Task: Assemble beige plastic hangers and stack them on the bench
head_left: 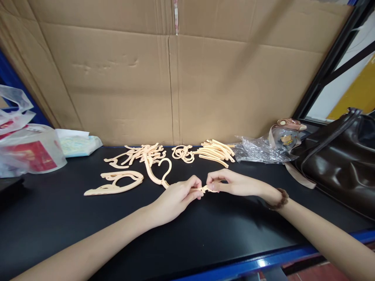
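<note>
My left hand (175, 197) is closed on a beige plastic folding hanger (152, 171), whose curved arm and hook stick out beyond the fingers to the far left. Between thumb and fingers my right hand (238, 183) pinches a small beige hanger piece (210, 189), its tip meeting the end of the part in my left hand. Fingers hide much of that joint, so whether the two are connected I cannot tell. Left of my hands lies a folded hanger (117, 190) on the black table (123, 238).
Behind my hands are piles of beige hanger arms (146, 153), hooks (183, 154) and straight bars (215, 152). Clear plastic wrap (254, 150), a strapped bottle (287, 136) and a brown leather bag (336, 156) stand right. A plastic bag (32, 150) and tissue pack (79, 145) sit left.
</note>
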Demonstrator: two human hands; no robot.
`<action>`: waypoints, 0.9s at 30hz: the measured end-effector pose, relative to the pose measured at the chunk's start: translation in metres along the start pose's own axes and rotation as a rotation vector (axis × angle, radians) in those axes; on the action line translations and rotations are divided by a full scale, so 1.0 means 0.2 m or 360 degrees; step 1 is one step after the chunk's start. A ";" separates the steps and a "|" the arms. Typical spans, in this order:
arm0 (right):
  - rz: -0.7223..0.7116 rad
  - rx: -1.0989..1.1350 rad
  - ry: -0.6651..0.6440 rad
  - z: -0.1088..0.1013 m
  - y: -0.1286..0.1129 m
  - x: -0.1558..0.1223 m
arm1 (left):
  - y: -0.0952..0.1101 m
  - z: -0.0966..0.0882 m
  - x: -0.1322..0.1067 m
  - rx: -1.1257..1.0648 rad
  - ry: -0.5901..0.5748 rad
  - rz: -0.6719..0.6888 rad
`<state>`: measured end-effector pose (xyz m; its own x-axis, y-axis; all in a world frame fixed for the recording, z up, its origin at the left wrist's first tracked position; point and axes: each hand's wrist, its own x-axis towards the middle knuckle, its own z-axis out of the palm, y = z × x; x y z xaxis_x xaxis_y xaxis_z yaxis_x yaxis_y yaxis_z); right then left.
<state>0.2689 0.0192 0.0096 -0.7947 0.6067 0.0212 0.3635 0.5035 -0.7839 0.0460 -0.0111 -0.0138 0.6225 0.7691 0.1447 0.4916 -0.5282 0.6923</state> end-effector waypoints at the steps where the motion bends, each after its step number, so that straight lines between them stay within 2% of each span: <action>1: -0.0023 0.0028 -0.0015 0.00 0.00 0.00 | 0.00 0.00 0.00 -0.0029 -0.0011 0.0015; 6: -0.0061 0.0149 -0.0089 -0.01 0.00 0.01 | 0.02 0.00 0.00 -0.0086 0.0009 -0.0009; 10: -0.0064 0.0262 -0.0131 -0.01 0.01 0.02 | 0.03 0.00 0.00 -0.0212 -0.0045 -0.0060; 15: -0.0046 0.0344 -0.0125 -0.02 0.03 0.02 | 0.04 0.00 -0.01 -0.0337 -0.0059 -0.0014; 27: 0.0039 0.0195 -0.0129 0.00 0.01 0.01 | 0.04 0.01 -0.02 -0.0112 -0.0033 -0.0056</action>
<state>0.2679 0.0219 0.0078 -0.8249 0.5635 -0.0454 0.3252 0.4073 -0.8535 0.0491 -0.0189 -0.0099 0.6183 0.7789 0.1050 0.4699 -0.4735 0.7450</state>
